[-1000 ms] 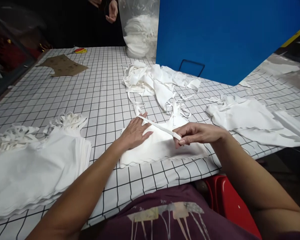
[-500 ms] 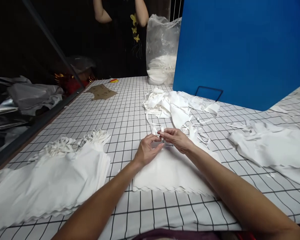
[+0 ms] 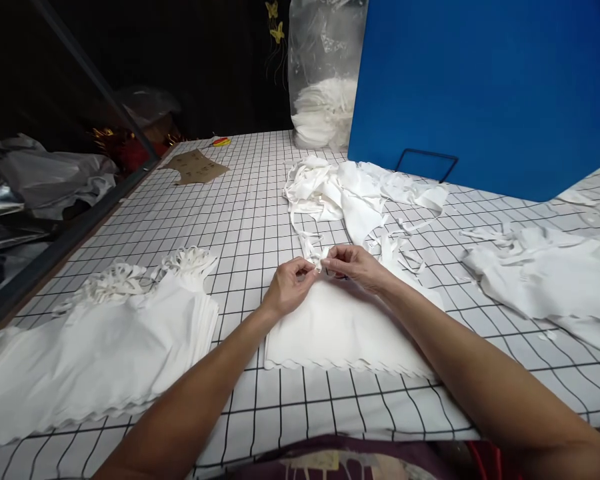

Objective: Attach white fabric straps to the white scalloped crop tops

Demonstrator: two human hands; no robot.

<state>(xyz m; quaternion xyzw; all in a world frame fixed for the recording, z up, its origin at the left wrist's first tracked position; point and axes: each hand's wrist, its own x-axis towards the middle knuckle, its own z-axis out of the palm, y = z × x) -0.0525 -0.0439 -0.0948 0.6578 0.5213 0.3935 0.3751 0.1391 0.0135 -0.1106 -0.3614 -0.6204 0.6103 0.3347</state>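
Directly in front of me lies a stack of white garments (image 3: 350,333) with scalloped hems, its strap end pointing away. Over that far end my left hand (image 3: 291,285) pinches a thin white strap (image 3: 316,257) between thumb and fingertips. Close by on the right, my right hand (image 3: 354,265) is closed in a pinch on the same strap bundle. The fingertips almost meet, so the exact bit of strap between them is partly covered. Just beyond sits a loose heap of white fabric pieces (image 3: 330,193).
A neat pile of white strapped garments (image 3: 125,347) lies left, another white pile (image 3: 555,273) right. At the back stand a clear plastic bag (image 3: 325,73) of white items and a big blue board (image 3: 470,100). A brown cardboard pattern (image 3: 195,167) lies on the grid cloth.
My view has tipped downward, so the table appears higher. The left fingers have closed in from a looser curl, and both hands stay together at the straps.
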